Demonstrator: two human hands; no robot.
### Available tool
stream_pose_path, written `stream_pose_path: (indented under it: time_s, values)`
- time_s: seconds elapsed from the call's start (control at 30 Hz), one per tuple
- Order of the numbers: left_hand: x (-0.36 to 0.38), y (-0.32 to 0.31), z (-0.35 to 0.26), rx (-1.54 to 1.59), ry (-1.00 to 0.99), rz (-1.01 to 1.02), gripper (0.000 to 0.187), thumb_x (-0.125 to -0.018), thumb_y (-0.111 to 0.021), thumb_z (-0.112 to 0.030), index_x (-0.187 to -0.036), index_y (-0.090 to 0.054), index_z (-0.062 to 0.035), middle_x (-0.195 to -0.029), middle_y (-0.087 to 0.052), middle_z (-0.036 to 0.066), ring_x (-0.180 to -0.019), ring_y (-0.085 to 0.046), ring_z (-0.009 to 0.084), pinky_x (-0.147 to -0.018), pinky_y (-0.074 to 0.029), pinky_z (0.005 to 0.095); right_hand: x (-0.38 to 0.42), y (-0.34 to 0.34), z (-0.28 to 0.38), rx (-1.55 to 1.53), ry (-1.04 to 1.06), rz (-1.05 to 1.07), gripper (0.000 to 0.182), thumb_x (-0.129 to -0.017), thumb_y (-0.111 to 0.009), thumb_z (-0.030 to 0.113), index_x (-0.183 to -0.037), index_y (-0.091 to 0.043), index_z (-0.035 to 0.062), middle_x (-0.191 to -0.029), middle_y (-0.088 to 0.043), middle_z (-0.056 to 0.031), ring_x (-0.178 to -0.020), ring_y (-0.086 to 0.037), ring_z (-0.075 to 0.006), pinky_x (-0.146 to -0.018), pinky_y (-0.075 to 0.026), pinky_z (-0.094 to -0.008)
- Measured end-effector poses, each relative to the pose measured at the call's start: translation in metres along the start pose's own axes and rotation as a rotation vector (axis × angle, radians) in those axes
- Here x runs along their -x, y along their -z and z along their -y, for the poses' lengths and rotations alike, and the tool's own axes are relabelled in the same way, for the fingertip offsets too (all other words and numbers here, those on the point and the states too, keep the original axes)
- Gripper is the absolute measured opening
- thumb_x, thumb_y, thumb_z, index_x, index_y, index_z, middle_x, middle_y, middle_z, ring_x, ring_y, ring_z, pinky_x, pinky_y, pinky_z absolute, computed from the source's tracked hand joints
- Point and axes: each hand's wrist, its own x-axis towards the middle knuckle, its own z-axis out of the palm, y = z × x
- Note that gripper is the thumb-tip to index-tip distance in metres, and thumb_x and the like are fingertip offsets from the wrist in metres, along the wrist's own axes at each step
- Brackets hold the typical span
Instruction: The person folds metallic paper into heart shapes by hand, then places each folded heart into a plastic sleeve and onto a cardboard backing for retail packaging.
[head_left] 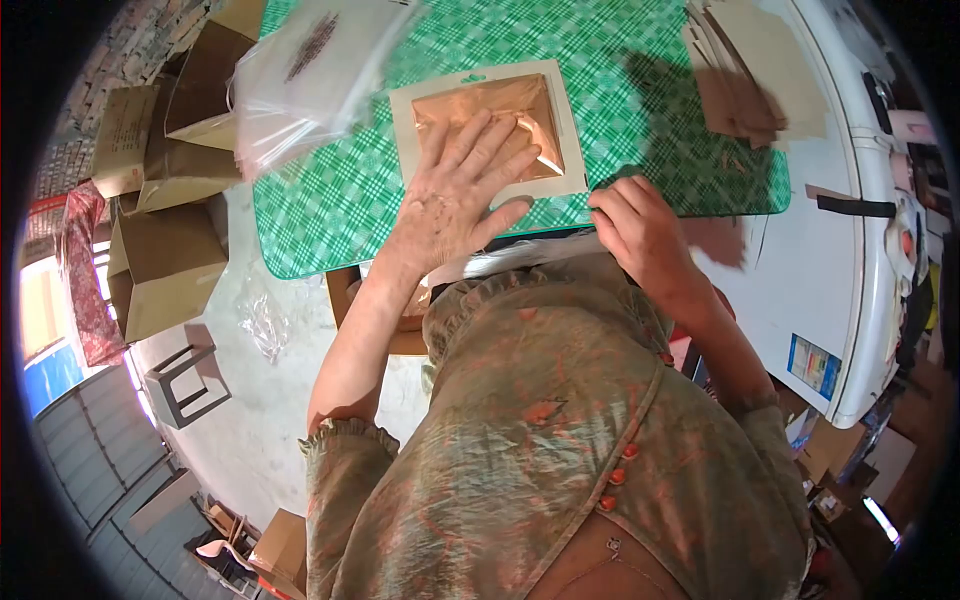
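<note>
My left hand (455,190) lies flat with its fingers spread over a shiny copper-coloured packet (545,100). Under the packet is a beige backing card (574,140) with a small green mark at its top edge, resting on the table. Just beyond the card's lower right corner, at the table's near edge, my right hand (640,225) is closed, thumb and fingers pressed together. Whatever it may be pinching is too small or hidden to make out.
Clear plastic bags (310,75) are stacked at the left of the green checked table (620,60). Beige cards (750,80) lie in a pile at the right. Open cardboard boxes (165,250) stand left of the table, and a white appliance (800,270) on the right.
</note>
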Motion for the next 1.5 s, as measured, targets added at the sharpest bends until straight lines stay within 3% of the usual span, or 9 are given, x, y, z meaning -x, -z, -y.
stream_pose_path:
  time_s: [0.57,0.67,0.83,0.97,1.03,1.13,1.2,1.3,1.5]
  values:
    - [0.0,-0.002,0.002,-0.002,-0.014,0.037,0.057,-0.113,-0.038,-0.053,-0.163,-0.046,-0.0289,-0.172,-0.036,0.006,-0.161,-0.026,0.0303,-0.133,-0.01,0.0542,0.015,-0.007,0.048,-0.173,0.284,0.111,0.024,-0.069,-0.07,0.004,-0.081,-0.05,0.0054,-0.079,-0.049,-0.0088,-0.074,-0.054,-0.0296,-0.064,-0.049,-0.0419]
    - [-0.002,-0.003,0.002,0.053,-0.036,-0.027,0.052,-0.112,-0.043,-0.042,-0.156,-0.054,-0.0163,-0.168,-0.041,0.014,-0.158,-0.031,0.0327,-0.133,-0.012,0.0537,0.007,0.012,0.078,-0.545,0.243,0.183,0.023,-0.072,-0.07,-0.001,-0.084,-0.051,0.0059,-0.094,-0.06,-0.0109,-0.098,-0.062,-0.0325,-0.086,-0.052,-0.0438]
    - [-0.007,0.002,0.009,0.148,0.02,0.157,0.064,-0.112,-0.038,-0.047,-0.166,-0.035,-0.0138,-0.175,-0.028,0.013,-0.163,-0.019,0.0316,-0.133,-0.003,0.0523,-0.007,0.002,0.105,-1.121,0.282,0.335,0.019,-0.083,-0.068,0.0,-0.092,-0.053,0.0062,-0.118,-0.068,-0.0126,-0.134,-0.056,-0.0325,-0.115,-0.041,-0.0474]
    - [-0.01,0.006,0.017,0.276,0.072,0.253,0.074,-0.111,-0.031,-0.064,-0.172,-0.021,-0.0229,-0.179,-0.018,0.006,-0.166,-0.01,0.0272,-0.134,0.001,0.0503,-0.012,0.008,0.121,-1.753,-0.047,0.825,0.004,-0.099,-0.054,0.003,-0.102,-0.055,0.0039,-0.104,-0.071,-0.0088,-0.115,-0.07,-0.0264,-0.107,-0.053,-0.0471]
    - [-0.006,0.004,0.016,0.24,0.049,0.179,0.075,-0.109,-0.041,-0.062,-0.171,-0.026,-0.0211,-0.178,-0.02,0.009,-0.166,-0.01,0.03,-0.134,-0.002,0.052,-0.004,0.003,0.107,-1.825,-0.214,0.642,0.008,-0.103,-0.053,0.005,-0.11,-0.053,0.0069,-0.099,-0.064,-0.0042,-0.086,-0.066,-0.01,-0.073,-0.055,-0.0281]
    - [0.001,0.008,0.011,0.253,-0.021,-0.026,0.077,-0.103,-0.058,-0.054,-0.167,-0.036,-0.0179,-0.175,-0.028,0.014,-0.163,-0.016,0.0394,-0.132,-0.009,0.0563,0.021,0.004,0.068,-1.402,-0.307,0.275,0.016,-0.097,-0.054,-0.001,-0.11,-0.05,0.0075,-0.098,-0.051,0.0007,-0.079,-0.048,-0.0057,-0.069,-0.044,-0.0245]
    - [0.014,0.02,-0.002,0.286,-0.026,-0.14,0.079,-0.093,-0.076,-0.05,-0.159,-0.05,-0.0164,-0.17,-0.037,0.017,-0.16,-0.024,0.0453,-0.13,-0.018,0.0603,0.041,0.023,0.051,-1.063,-0.411,0.213,0.025,-0.093,-0.06,0.0,-0.116,-0.053,0.0077,-0.096,-0.051,-0.0009,-0.08,-0.051,-0.008,-0.069,-0.045,-0.0253]
    - [0.044,0.03,-0.009,0.189,0.001,-0.1,0.085,-0.091,-0.073,-0.06,-0.159,-0.051,-0.0138,-0.172,-0.036,0.015,-0.163,-0.018,0.0429,-0.131,-0.012,0.0586,0.066,0.042,0.031,-0.449,-0.396,0.192,0.041,-0.089,-0.072,0.006,-0.127,-0.057,0.0095,-0.095,-0.053,-0.0052,-0.076,-0.057,-0.0154,-0.064,-0.048,-0.0308]
    - [0.097,0.009,-0.018,0.074,0.128,-0.216,0.047,-0.09,-0.08,-0.019,-0.135,-0.067,-0.0107,-0.149,-0.062,0.01,-0.149,-0.048,0.035,-0.124,-0.033,0.0561,0.069,0.032,0.006,0.269,-0.065,0.032,0.071,-0.079,-0.088,0.019,-0.144,-0.06,0.016,-0.099,-0.056,-0.0072,-0.078,-0.065,-0.028,-0.066,-0.056,-0.0423]
